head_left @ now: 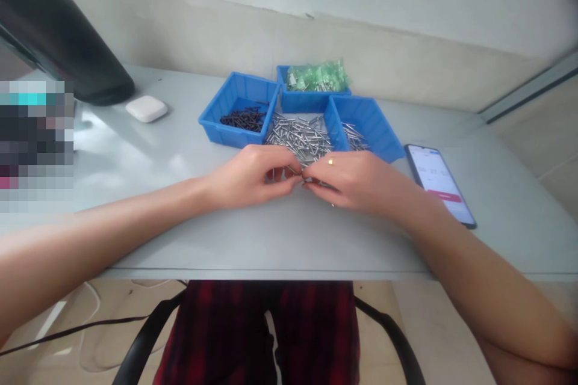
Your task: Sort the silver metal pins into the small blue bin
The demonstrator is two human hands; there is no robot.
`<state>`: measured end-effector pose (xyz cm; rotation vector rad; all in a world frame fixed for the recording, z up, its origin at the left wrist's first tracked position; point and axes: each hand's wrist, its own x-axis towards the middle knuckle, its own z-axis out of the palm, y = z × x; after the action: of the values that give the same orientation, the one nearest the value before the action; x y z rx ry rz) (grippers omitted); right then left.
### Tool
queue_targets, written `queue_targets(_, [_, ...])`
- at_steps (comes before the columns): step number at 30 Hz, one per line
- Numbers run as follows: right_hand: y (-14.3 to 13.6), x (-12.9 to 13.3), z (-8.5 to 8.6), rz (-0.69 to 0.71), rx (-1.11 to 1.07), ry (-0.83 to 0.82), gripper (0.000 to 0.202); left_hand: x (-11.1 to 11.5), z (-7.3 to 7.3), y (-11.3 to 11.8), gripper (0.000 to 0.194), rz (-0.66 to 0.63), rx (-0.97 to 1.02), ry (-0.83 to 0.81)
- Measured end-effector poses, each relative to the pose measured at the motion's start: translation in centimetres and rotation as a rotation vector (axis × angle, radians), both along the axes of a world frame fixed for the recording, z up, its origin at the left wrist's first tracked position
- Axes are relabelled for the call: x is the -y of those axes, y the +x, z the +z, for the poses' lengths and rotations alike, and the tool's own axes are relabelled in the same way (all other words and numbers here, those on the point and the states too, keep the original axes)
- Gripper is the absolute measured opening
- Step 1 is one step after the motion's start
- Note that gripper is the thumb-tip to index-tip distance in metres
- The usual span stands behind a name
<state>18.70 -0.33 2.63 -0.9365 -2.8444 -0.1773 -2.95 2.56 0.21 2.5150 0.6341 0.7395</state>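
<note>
Fingertip to fingertip, my left hand (246, 177) and my right hand (356, 177) meet just in front of a heap of thin silver metal pins (300, 135) on the table. Both are closed in a pinch, and whatever small piece lies between the fingers is too hidden to name. Dark screw-like pieces (244, 119) lie in the left blue bin (217, 111). More silver pins (354, 137) are in the right blue bin (377, 126), partly behind my right hand. The back blue bin (311, 102) holds green plastic bags (320, 77) with small metal parts.
A phone (440, 183) with a lit screen lies to the right of the bins. On the left are a white case (147, 108) and a tall dark cylinder (76, 36). A wall (203, 24) runs behind the table (271, 240). The far left is pixelated.
</note>
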Motion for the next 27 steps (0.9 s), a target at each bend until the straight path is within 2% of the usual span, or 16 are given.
queue_targets(27, [-0.03,0.17,-0.27,0.011,0.026,0.045,0.018,-0.4,-0.51,-0.36,0.013,-0.045,-0.097,-0.034])
